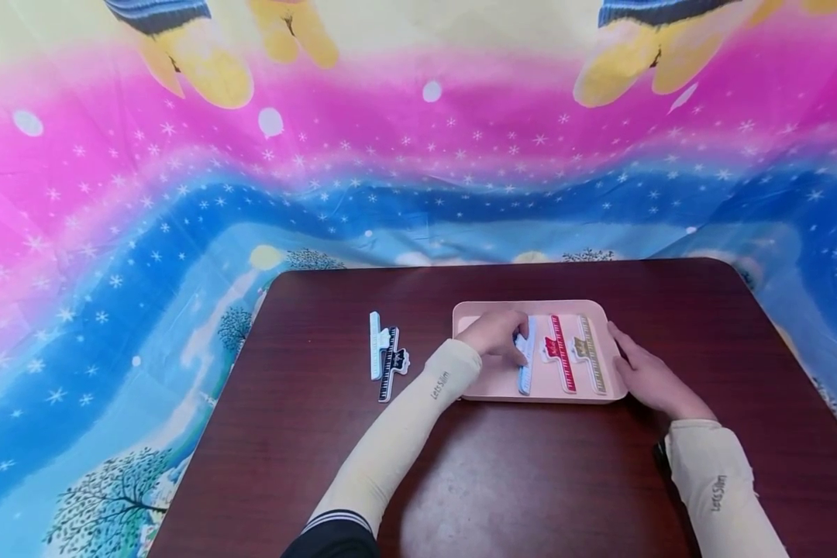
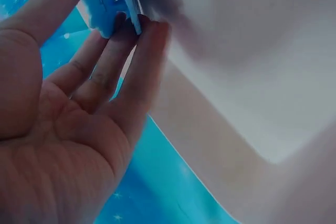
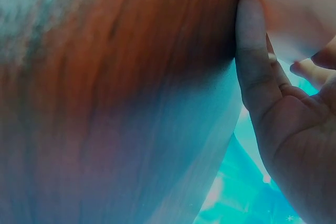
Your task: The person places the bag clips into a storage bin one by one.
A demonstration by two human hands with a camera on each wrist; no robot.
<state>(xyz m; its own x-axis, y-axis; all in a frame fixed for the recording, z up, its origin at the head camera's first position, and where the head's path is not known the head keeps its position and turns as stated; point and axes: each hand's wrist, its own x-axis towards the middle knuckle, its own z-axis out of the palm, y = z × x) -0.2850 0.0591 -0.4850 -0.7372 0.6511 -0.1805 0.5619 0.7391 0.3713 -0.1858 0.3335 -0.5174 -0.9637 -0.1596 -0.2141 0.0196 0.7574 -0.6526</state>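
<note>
In the head view my left hand point(image 1: 491, 335) pinches a light blue piano-key clip point(image 1: 525, 376) inside the pink tray point(image 1: 484, 391). The left wrist view has that blue clip point(image 2: 107, 3) between thumb and fingertips, its spring showing. To its right in the tray lie a red clip point(image 1: 565, 364) and a gold clip point(image 1: 590, 353), side by side and roughly parallel. My right hand point(image 1: 652, 376) rests against the tray's right side; in the right wrist view, straight fingers point(image 3: 254, 51) touch the tray's outer wall point(image 3: 294, 19).
Left of the tray, a pale blue-white clip point(image 1: 375, 349) and a black clip point(image 1: 390, 368) lie close together on the dark wooden table point(image 1: 530, 480). A colourful snowflake-patterned cloth point(image 1: 418, 155) hangs behind the table's far edge.
</note>
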